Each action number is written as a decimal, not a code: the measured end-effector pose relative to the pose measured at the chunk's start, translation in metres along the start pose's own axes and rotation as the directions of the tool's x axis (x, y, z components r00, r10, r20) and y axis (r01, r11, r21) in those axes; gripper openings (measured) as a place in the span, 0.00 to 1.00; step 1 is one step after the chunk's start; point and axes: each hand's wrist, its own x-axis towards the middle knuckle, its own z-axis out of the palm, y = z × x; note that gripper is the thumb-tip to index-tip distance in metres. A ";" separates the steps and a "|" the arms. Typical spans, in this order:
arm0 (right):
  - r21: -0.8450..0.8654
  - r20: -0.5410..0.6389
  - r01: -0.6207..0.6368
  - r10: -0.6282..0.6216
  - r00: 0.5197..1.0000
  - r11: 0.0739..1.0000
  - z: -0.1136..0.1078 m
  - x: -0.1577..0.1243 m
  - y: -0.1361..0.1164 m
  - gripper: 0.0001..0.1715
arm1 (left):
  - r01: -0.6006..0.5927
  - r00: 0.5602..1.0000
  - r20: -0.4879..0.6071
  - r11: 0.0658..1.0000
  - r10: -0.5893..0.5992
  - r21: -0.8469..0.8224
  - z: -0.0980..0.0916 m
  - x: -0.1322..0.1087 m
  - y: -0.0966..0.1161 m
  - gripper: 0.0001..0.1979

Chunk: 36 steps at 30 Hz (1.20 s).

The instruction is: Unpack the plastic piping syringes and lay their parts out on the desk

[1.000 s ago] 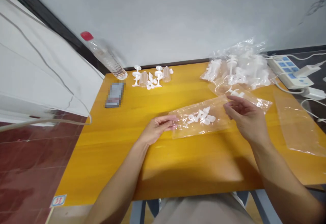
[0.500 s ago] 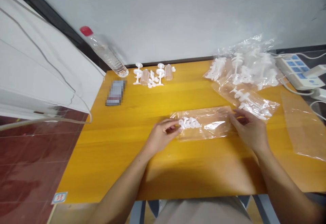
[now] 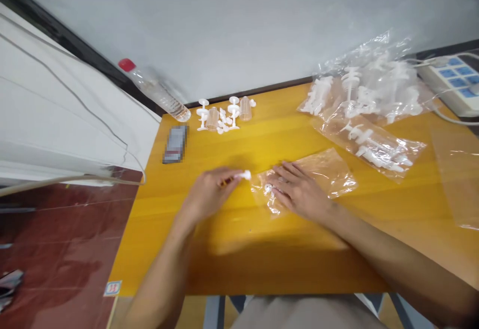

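Between the thumb and fingertips of my left hand (image 3: 211, 189) is a small white plastic part (image 3: 246, 174), held just left of a clear plastic bag (image 3: 329, 169). My right hand (image 3: 299, 189) lies with fingers spread over the left half of that bag. Under and beside its fingertips a small white piece (image 3: 268, 187) shows; the other pieces are hidden by the hand. The bag lies flat on the table, its right half wrinkled and shiny.
White plastic parts (image 3: 234, 112) and clear cups (image 3: 245, 108) stand near the wall. A red-capped bottle (image 3: 160, 94) leans there, above a blurred-out phone (image 3: 175, 144). Filled bags (image 3: 385, 152) and a power strip (image 3: 456, 82) are at the right.
My left hand has moved left, away from the bag, with a small white part in its fingers. My right hand has left the bag's right end and come over its left half.
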 end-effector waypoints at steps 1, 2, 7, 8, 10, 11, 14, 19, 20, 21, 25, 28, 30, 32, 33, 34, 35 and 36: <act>0.005 -0.003 -0.018 0.018 1.000 1.000 0.000 -0.002 0.003 0.19 | -0.022 0.999 -0.027 0.998 0.024 0.066 -0.011 0.020 0.001 0.15; 0.013 -0.009 -0.034 0.034 0.999 0.999 -0.001 -0.004 0.005 0.19 | -0.039 0.997 -0.055 0.990 0.047 0.135 -0.020 0.045 0.002 0.15; 0.065 -0.023 -0.067 0.069 0.997 0.996 -0.005 -0.009 0.012 0.19 | -0.010 0.989 -0.135 0.921 0.067 0.389 -0.022 0.189 0.010 0.14; 0.070 -0.025 -0.071 0.073 0.997 0.995 -0.005 -0.009 0.012 0.19 | 0.000 0.992 -0.111 0.905 0.052 0.426 -0.017 0.211 0.010 0.14; 0.077 -0.036 -0.078 0.081 0.996 0.994 -0.003 -0.009 0.013 0.19 | 0.009 0.999 -0.048 0.881 0.016 0.473 -0.008 0.244 0.008 0.14; 0.081 -0.040 -0.080 0.084 0.996 0.993 -0.003 -0.009 0.013 0.18 | 0.010 1.000 -0.020 0.874 0.000 0.486 -0.004 0.256 0.006 0.14; 0.099 -0.037 -0.085 0.089 0.995 0.991 0.000 -0.010 0.015 0.18 | 0.012 0.999 0.029 0.872 -0.030 0.489 0.000 0.271 0.001 0.13; 0.137 -0.012 -0.118 0.121 0.993 0.983 0.000 -0.012 0.018 0.23 | -0.026 0.994 -0.085 0.924 0.063 0.381 -0.017 0.227 0.010 0.18; 0.143 -0.009 -0.130 0.133 0.991 0.981 0.001 -0.012 0.018 0.24 | -0.052 0.987 -0.128 0.944 0.099 0.327 -0.021 0.204 0.014 0.17; 0.148 -0.009 -0.141 0.144 0.990 0.979 0.001 -0.012 0.019 0.25 | -0.069 0.982 -0.152 0.964 0.111 0.258 -0.024 0.176 0.017 0.14; 0.143 -0.026 -0.154 0.160 0.987 0.978 0.004 -0.012 0.019 0.24 | 0.044 0.988 0.151 0.996 -0.032 -0.072 -0.014 0.059 0.018 0.09; 0.116 -0.027 -0.154 0.158 0.987 0.981 0.006 -0.011 0.019 0.22 | 0.086 0.975 0.217 0.984 -0.051 -0.153 0.018 0.009 0.011 0.06; 0.104 -0.025 -0.158 0.161 0.987 0.982 0.007 -0.011 0.018 0.22 | 0.065 0.989 0.139 0.986 -0.044 -0.153 0.045 0.002 0.009 0.08; 0.097 -0.027 -0.161 0.164 0.986 0.982 0.007 -0.011 0.017 0.22 | 0.021 0.999 0.041 0.991 -0.015 -0.133 0.069 0.005 0.009 0.10; 0.095 -0.030 -0.162 0.166 0.986 0.982 0.006 -0.010 0.016 0.22 | -0.004 1.000 0.002 0.992 0.004 -0.124 0.077 0.007 0.010 0.11; 0.094 -0.033 -0.164 0.167 0.985 0.982 0.006 -0.010 0.016 0.22 | -0.025 0.999 -0.027 0.993 0.022 -0.120 0.082 0.008 0.011 0.11; 0.093 -0.035 -0.165 0.169 0.985 0.982 0.006 -0.010 0.015 0.22 | -0.042 0.998 -0.044 0.991 0.036 -0.124 0.084 0.008 0.011 0.10; 0.091 -0.035 -0.167 0.171 0.985 0.982 0.006 -0.010 0.015 0.22 | -0.051 0.998 -0.049 0.989 0.045 -0.138 0.081 0.007 0.010 0.09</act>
